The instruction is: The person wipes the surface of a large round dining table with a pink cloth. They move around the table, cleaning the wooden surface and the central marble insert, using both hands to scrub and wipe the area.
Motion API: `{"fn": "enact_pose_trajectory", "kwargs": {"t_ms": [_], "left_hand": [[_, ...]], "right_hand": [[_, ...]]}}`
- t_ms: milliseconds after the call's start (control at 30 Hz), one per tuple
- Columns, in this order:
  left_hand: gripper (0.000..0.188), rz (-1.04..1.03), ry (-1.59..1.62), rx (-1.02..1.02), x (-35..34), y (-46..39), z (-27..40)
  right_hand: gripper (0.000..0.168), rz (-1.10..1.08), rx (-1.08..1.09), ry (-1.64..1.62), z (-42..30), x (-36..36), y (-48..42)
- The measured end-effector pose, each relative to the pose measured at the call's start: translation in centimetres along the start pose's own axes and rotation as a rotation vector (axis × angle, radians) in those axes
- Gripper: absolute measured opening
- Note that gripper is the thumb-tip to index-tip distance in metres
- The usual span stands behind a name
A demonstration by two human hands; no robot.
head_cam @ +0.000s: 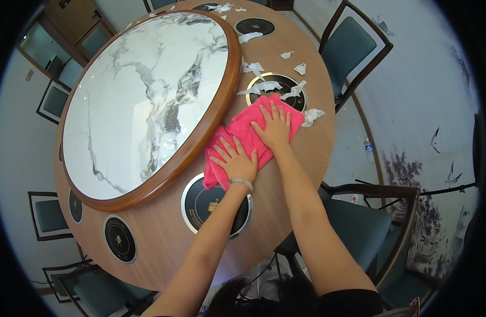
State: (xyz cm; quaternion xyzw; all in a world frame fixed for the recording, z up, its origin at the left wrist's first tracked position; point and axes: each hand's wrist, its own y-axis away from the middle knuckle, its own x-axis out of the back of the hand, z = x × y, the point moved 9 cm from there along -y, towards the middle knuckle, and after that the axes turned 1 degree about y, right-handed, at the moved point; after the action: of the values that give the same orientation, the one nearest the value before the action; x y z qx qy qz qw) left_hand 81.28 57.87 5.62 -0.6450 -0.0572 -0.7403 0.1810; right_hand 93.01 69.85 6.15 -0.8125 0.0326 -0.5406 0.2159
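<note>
A bright pink cleaning cloth [247,119] lies bunched on the round wood-grain table [306,150]. My left hand [236,161] presses flat on its near part with fingers spread, a pale bangle at the wrist. Farther out, my right hand [275,127] rests flat on the same cloth, fingers apart. The cloth partly covers a round black cooktop [282,81] at its far edge and overlaps the rim of a nearer one [203,206]. Torn white tissue [313,117] touches or lies close to the cloth's right corner. More tissue strips [266,86] lie across the far cooktop.
A raised turntable [120,107] with a marble-patterned top and wooden rim stands left of the cloth. Tissue scraps [300,69] are scattered farther along the table. Teal-seated chairs [354,222] surround it. A plastic bottle [368,149] is on the floor by the right wall.
</note>
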Motion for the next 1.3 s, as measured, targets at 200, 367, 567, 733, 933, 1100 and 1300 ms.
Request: {"fn": "enact_pose_trajectory", "kwargs": {"t_ms": [200, 367, 567, 733, 933, 1100, 1300], "left_hand": [[0.075, -0.002, 0.051, -0.121, 0.2, 1.6, 1.3], [0.074, -0.140, 0.065, -0.203, 1.0, 6.9, 0.8], [0.074, -0.182, 0.082, -0.273, 2.5, 13.6, 0.2], [0.074, -0.244, 0.084, -0.324, 2.7, 17.4, 0.2], [0.075, -0.257, 0.071, -0.350, 2.4, 15.9, 1.2], [0.075, -0.242, 0.048, -0.393, 0.7, 10.5, 2.9], [0.075, -0.188, 0.058, -0.417, -0.7, 4.4, 5.6]], "right_hand": [[0.062, 0.027, -0.023, 0.051, 1.1, 2.3, 3.6], [0.060, -0.058, 0.123, -0.019, -1.0, 3.9, 8.6], [0.063, -0.057, -0.312, 0.083, -0.8, 9.0, 17.4], [0.063, -0.061, -0.356, 0.141, -1.0, 10.4, 22.0], [0.062, -0.139, -0.395, 0.113, -0.2, 9.5, 20.4], [0.061, -0.110, -0.400, 0.098, 1.5, 8.1, 15.6], [0.060, -0.026, -0.434, 0.123, 4.5, 6.5, 10.3]]}}
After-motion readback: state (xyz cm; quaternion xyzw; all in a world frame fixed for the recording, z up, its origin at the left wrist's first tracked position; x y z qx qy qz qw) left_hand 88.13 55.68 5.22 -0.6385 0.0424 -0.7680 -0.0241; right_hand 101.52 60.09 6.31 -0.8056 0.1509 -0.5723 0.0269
